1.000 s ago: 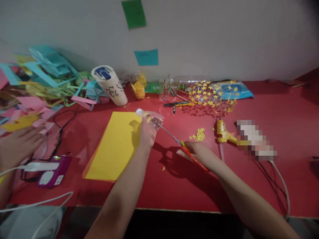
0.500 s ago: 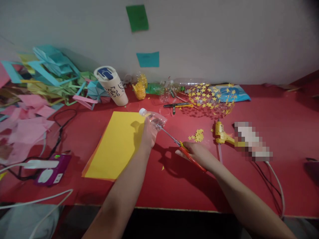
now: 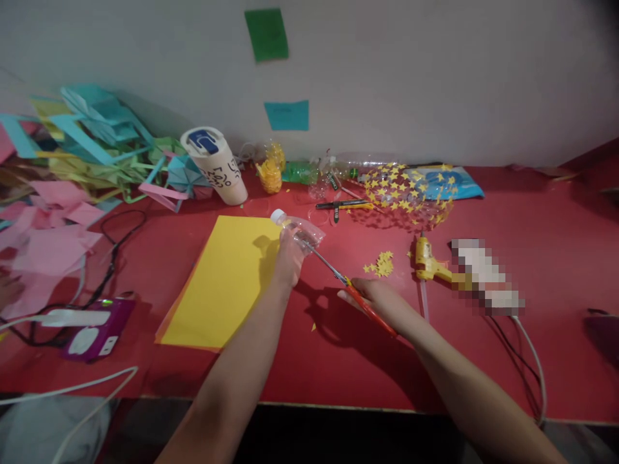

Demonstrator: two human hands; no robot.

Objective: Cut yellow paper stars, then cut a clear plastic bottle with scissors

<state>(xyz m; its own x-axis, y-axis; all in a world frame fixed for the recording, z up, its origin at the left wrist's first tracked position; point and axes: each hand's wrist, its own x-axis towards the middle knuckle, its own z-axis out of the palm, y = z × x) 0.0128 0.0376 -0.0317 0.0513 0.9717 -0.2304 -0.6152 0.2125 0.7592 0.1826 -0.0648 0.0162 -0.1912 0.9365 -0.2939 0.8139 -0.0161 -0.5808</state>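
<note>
My left hand (image 3: 290, 258) is closed around a clear plastic bottle top (image 3: 309, 231) with a white cap, held above the table and tilted with its cap to the left. My right hand (image 3: 374, 298) grips red-and-yellow scissors (image 3: 370, 309) by the handles. Their blades reach up and left into the cut plastic; the tips are hard to make out against it. Under my left wrist lies a stack of yellow paper (image 3: 213, 283). Small yellow stars (image 3: 382, 264) lie in a pile beyond my right hand.
A yellow glue gun (image 3: 425, 261) stands at the right beside a blurred-out object with a cord. At the back are a white tumbler (image 3: 220, 167) and a star-covered clear form (image 3: 406, 190). Paper shapes, cables and a purple box (image 3: 99, 335) fill the left. Another person's hand (image 3: 8, 290) shows there.
The scissor handles have come closer together, and the blades look more closed. Another person's hand has appeared at the left edge. The view has shifted slightly.
</note>
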